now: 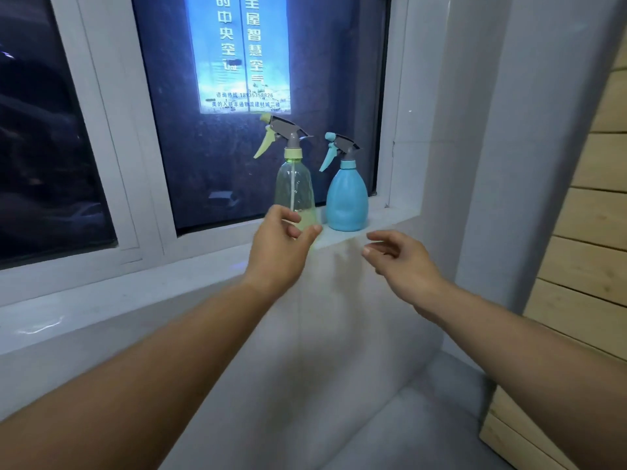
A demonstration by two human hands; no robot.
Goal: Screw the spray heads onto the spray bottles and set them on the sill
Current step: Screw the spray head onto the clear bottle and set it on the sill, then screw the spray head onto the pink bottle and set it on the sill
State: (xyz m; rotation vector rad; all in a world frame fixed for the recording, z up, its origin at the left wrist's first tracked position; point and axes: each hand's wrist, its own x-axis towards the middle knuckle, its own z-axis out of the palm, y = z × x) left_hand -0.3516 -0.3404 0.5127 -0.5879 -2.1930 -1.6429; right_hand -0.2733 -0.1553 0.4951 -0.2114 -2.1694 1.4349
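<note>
Two spray bottles stand upright on the white window sill (383, 220), each with a grey spray head screwed on. The clear greenish bottle (294, 188) has a pale green trigger and collar. Right of it stands the opaque blue bottle (346, 198) with a blue trigger. My left hand (281, 245) is just in front of the clear bottle's base, fingers apart and curved, covering its lower left part; whether it touches is unclear. My right hand (403, 262) hovers below and right of the blue bottle, fingers loosely spread, holding nothing.
Behind the bottles is a dark window pane (210, 157) with a blue poster (244, 52) in a white frame. A grey wall column (509, 164) rises at the right, with wooden slats (597, 232) beyond it. A grey ledge (101, 317) runs below the sill.
</note>
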